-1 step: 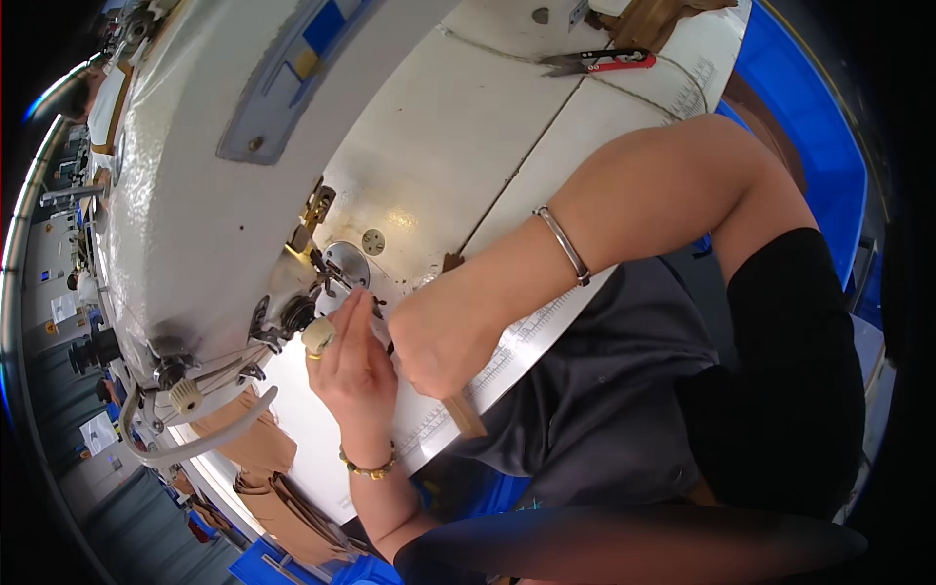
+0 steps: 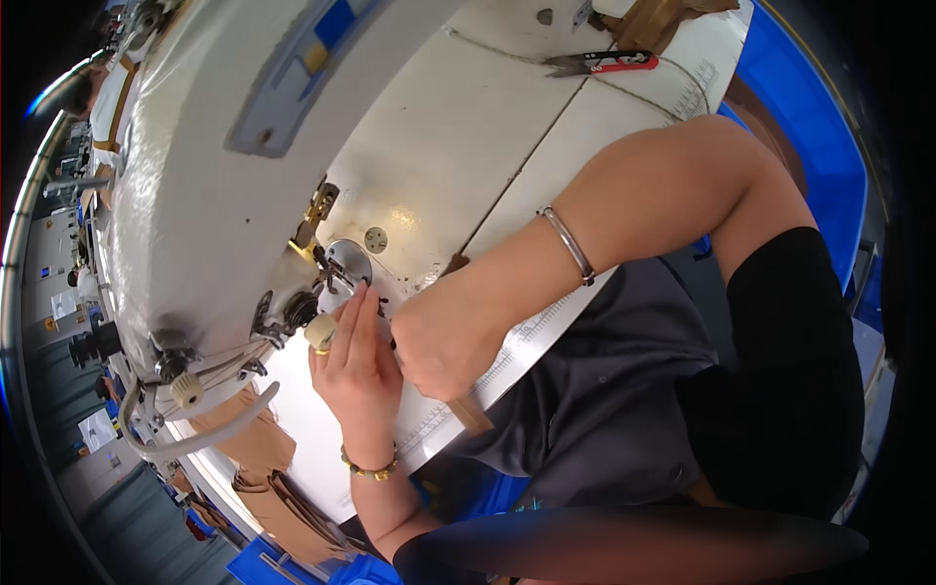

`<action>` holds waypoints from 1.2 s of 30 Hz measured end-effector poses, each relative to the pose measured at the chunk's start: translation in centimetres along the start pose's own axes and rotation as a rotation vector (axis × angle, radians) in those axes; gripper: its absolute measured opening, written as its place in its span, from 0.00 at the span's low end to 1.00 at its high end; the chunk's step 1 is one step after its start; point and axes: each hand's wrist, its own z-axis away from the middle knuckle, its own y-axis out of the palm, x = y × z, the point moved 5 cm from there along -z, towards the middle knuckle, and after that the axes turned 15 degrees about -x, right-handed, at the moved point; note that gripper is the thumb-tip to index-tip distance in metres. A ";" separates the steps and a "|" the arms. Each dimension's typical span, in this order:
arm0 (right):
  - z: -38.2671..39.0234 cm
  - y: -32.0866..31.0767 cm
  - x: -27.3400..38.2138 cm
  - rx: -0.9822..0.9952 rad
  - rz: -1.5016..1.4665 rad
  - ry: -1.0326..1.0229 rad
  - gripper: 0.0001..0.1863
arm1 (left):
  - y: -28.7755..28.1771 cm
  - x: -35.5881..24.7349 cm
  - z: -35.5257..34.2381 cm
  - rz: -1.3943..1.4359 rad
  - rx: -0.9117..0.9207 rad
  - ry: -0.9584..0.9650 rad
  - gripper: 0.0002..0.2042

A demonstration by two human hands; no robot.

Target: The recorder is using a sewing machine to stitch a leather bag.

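My left hand [image 2: 359,380] lies beside the needle area of a white sewing machine [image 2: 210,185], its fingers stretched out towards the presser foot [image 2: 334,273]. A pale round knob [image 2: 319,332] on the machine stands right against those fingers. To its right, my right hand [image 2: 444,341] is closed in a fist over a narrow brown fabric strip [image 2: 472,416]. The strip's near end sticks out below the fist, over the table's front edge, and a small brown piece shows beyond the wrist. The right fingertips and whatever lies under both hands are hidden.
Red-and-black thread snips [image 2: 604,63] and a cord [image 2: 492,47] lie at the far side of the white table [image 2: 419,127]. Brown fabric [image 2: 663,21] is bunched behind them. Stacked brown pieces [image 2: 283,507] sit at the lower left. A blue bin [image 2: 799,117] stands at the right.
The view has shifted very slightly. Both hands and the brown strip hold practically the same places at the machine.
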 end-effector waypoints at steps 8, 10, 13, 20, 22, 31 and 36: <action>-0.5 -2.2 0.9 0.144 0.181 0.244 0.11 | -0.6 4.5 -0.5 -0.212 -0.044 -0.086 0.06; 0.2 -3.3 1.8 0.182 0.197 0.286 0.11 | -0.6 4.1 -0.4 -0.188 -0.114 -0.078 0.03; 1.5 -4.4 2.8 0.220 0.197 0.379 0.11 | 0.2 3.0 0.0 -0.113 -0.099 -0.109 0.09; 2.8 -5.8 3.6 0.054 0.249 0.447 0.20 | 0.7 2.4 0.1 -0.234 -0.041 -0.078 0.21; 3.0 -5.6 3.6 0.061 0.240 0.463 0.21 | 0.4 2.1 0.1 -0.203 -0.052 -0.047 0.19; 3.0 -5.6 3.4 0.050 0.250 0.479 0.24 | 0.4 1.7 0.7 -0.218 -0.063 -0.109 0.23; 2.8 -5.6 3.5 0.040 0.266 0.491 0.24 | 2.0 5.8 0.9 -0.335 0.080 -0.278 0.21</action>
